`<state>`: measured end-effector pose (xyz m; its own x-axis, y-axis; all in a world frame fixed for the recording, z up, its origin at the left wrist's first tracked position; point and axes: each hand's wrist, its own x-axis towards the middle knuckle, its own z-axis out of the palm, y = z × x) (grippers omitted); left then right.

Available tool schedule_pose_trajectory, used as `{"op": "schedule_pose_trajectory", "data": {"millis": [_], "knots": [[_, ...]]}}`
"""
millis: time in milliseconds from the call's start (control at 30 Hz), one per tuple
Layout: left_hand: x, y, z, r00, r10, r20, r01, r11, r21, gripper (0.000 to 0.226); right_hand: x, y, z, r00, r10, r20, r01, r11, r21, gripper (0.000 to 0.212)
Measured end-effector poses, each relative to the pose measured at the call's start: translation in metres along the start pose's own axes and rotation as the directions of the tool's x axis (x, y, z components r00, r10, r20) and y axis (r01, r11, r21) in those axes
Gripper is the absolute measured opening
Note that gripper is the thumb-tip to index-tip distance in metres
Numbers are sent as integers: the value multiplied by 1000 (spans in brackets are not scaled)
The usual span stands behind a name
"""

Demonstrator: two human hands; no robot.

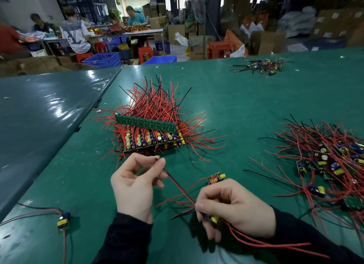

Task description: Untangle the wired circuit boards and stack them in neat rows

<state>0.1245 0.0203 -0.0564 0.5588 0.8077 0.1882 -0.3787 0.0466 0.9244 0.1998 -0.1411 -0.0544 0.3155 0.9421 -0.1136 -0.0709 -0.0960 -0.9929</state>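
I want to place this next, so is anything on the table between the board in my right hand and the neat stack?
Yes. A loose board lies partway between the right hand and the stack, with the left hand nearby.

assembly workshop: worktables (256, 98), stacked cartons (332, 21), seated workers (75, 37).

Green table cover (256, 98): matt, scuffed; left sheet (49, 110) glossy; wires (157, 104) smooth plastic-coated.
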Motion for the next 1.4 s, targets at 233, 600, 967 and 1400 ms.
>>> {"op": "schedule_pose_trajectory", "data": {"millis": [233, 600, 967, 1400], "knots": [[0, 0, -1, 979, 204, -2, -200, 959, 202, 31, 0, -1, 2, 997, -4, -71, -1, 998, -70, 29], [2, 4, 1, 921, -345, 180, 348, 937, 13, 32, 3, 7, 1, 987, -62, -149, 52, 996, -70, 21], [-13, -4, 9, 748, -433, 503, 399, 899, 181, 23, 4, 5, -7, 978, -91, -186, 92, 996, -1, 26], [-16, -10, 13, 918, -207, 339, 173, 977, 128, 9, 5, 7, -9, 988, -35, -153, 31, 999, -33, 30]]}}
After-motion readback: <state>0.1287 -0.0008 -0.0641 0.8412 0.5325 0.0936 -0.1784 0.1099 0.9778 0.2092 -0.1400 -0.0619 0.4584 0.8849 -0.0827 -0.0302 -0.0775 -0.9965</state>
